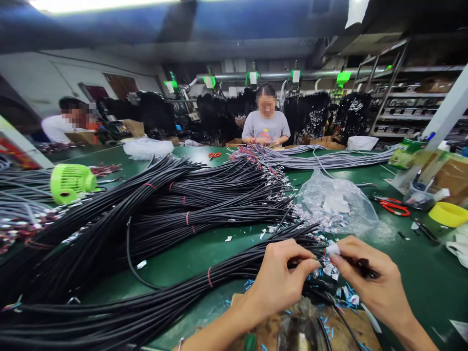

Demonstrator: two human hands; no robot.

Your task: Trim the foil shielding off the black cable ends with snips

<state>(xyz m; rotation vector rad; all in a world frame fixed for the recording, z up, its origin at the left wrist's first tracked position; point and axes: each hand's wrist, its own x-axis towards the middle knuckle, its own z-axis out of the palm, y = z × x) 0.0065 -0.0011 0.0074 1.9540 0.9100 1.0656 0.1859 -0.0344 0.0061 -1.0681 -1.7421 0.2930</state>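
My left hand (285, 273) is closed in a pinch on the end of a black cable, at the tip of a tied bundle of black cables (175, 287). Just right of it, my right hand (373, 280) pinches a small white scrap (332, 249) between thumb and forefinger, against thin coloured wires at the cable ends. Something dark, its kind unclear, is tucked in the curled fingers of this hand. Below both hands, white scraps and short blue wire bits (353, 297) lie around a worn wooden board (356, 329).
More black cable bundles (153, 214) with red ties cover the left. A see-through plastic bag (338, 204) of scraps lies beyond my right hand. Red-handled scissors (395, 206), a yellow ring (448, 214) and a green fan (71, 183) stand about. A co-worker (266, 119) sits opposite, behind grey cables (329, 157).
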